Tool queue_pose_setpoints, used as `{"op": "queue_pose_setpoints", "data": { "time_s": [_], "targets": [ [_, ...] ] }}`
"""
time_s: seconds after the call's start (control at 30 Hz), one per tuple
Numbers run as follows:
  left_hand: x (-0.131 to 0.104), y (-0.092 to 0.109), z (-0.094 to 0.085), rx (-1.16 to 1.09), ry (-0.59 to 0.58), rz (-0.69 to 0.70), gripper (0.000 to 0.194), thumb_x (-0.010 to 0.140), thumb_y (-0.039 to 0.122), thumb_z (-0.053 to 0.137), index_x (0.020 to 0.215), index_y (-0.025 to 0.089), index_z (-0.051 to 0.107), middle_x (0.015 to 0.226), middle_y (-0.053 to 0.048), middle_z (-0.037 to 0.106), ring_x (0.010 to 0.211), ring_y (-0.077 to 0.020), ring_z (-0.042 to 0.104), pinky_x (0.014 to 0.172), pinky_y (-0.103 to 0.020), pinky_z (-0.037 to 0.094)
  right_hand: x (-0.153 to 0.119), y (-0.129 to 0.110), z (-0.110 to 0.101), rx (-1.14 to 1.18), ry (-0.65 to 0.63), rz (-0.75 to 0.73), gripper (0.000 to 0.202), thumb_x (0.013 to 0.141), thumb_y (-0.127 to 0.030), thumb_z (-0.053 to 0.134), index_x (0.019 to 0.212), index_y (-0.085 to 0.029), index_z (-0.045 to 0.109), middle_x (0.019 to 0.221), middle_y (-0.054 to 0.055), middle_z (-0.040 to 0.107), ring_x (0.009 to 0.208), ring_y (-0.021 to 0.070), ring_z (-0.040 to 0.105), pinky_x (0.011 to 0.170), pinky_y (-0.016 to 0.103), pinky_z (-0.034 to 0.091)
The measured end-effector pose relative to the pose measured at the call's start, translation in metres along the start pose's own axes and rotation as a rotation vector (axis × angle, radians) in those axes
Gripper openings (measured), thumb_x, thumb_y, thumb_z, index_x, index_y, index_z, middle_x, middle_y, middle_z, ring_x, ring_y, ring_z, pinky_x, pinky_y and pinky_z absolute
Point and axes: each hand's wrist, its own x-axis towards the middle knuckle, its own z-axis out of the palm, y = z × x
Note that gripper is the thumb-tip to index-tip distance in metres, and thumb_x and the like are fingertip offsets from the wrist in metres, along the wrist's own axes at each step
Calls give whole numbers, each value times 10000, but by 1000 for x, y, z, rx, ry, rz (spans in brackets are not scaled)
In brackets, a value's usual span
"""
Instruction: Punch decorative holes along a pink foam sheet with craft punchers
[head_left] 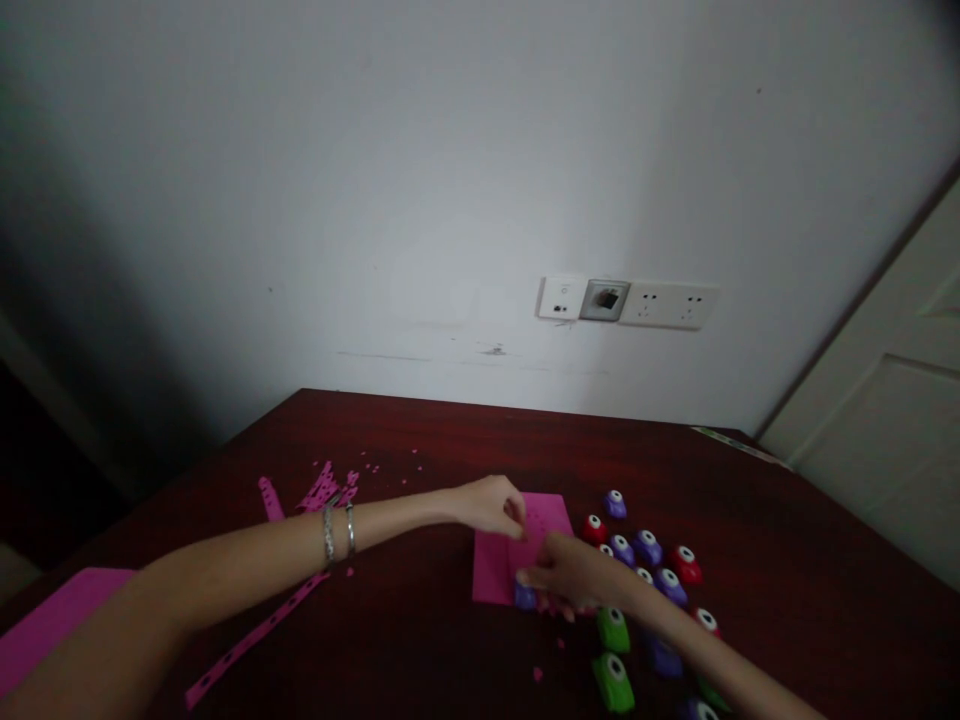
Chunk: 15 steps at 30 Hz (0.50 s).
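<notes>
Two bare hands meet over a bright pink paper sheet [487, 575] on the dark red wooden table [420, 640]. The right hand [566, 572] is clamped on a purple-blue craft punch [525, 597], its thumb on top, at the sheet's near edge; the punch's long axis is too covered to tell. The left hand [495, 507] hovers past it, thumb and forefinger curled toward each other; I cannot tell whether they meet or pinch a scrap. From those fingertips the punch lies back toward the wearer, so the right hand is nearer, already touching it. More punches, one green [615, 685], stand to the right
</notes>
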Motion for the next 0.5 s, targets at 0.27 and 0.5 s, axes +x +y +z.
{"op": "queue_pose_setpoints", "data": {
  "time_s": [0.27, 0.5],
  "targets": [
    [5, -35, 24, 286, 249, 244, 112, 753, 284, 622, 802, 187, 647, 831, -25, 581, 840, -158, 506, 792, -285, 373, -14, -1, 24, -400, 489, 17, 337, 798, -418, 534, 603, -161, 630, 580, 47, 648, 575, 174, 607, 490, 232, 334],
    [8, -43, 34, 208, 233, 160, 209, 699, 355, 674, 831, 202, 619, 949, -22, 529, 945, -189, 462, 830, -332, 350, -32, -15, 45, -672, 675, 40, 396, 862, -460, 425, 724, -176, 664, 701, 84, 693, 664, 232, 649, 539, 271, 399]
  ]
}}
